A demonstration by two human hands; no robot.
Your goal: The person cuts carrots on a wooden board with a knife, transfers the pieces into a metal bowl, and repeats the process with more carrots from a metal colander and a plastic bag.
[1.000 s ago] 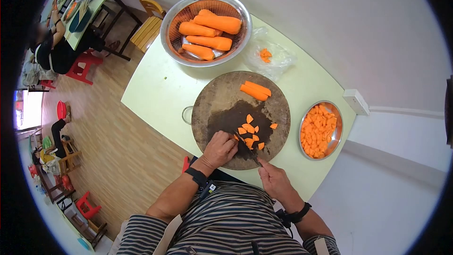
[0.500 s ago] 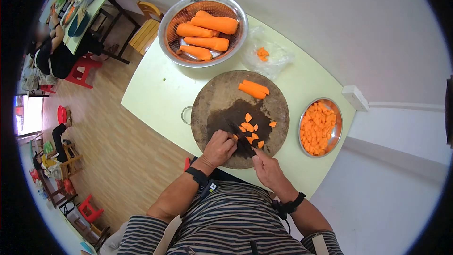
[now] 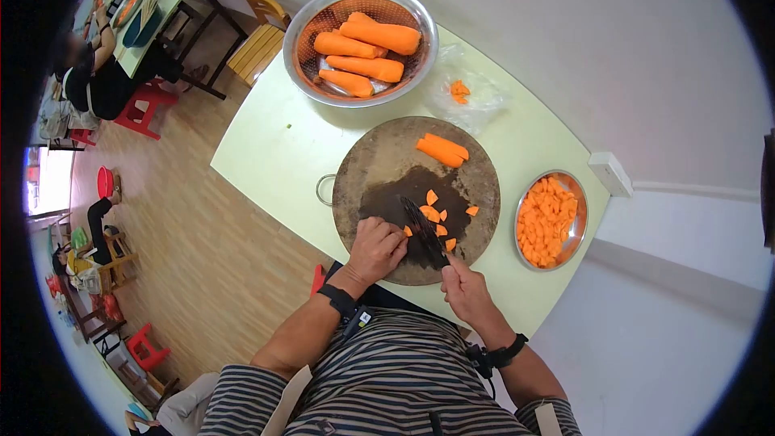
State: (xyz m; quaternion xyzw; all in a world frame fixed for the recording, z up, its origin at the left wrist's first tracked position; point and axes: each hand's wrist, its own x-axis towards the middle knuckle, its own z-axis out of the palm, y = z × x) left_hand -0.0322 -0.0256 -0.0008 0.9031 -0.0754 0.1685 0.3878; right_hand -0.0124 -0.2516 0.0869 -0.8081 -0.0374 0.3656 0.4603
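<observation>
A round wooden chopping board [image 3: 363, 161] lies on the table in front of me. My left hand [image 3: 378, 249] has its fingers curled on the board's near-left part, closed on a carrot piece [image 3: 407, 231] whose orange end shows at the fingertips. In my right hand [image 3: 467, 289] is the handle of a dark-bladed knife [image 3: 423, 228]. The blade slants over the wet patch, just right of the held piece. Several cut carrot chunks [image 3: 429, 212] are scattered around the blade. Thick carrot lengths [image 3: 442, 150] lie side by side at the board's far edge.
A metal colander [image 3: 429, 56] with several whole peeled carrots [image 3: 371, 69] stands at the back. Beside it is a clear plastic bag [image 3: 476, 109] with orange scraps. A steel bowl [image 3: 580, 234] of carrot chunks sits at right, near the wall. Other people sit at far left.
The knife and my right hand have shifted slightly right, away from my left fingertips, and more of the held carrot piece shows. The whole view has moved a little.
</observation>
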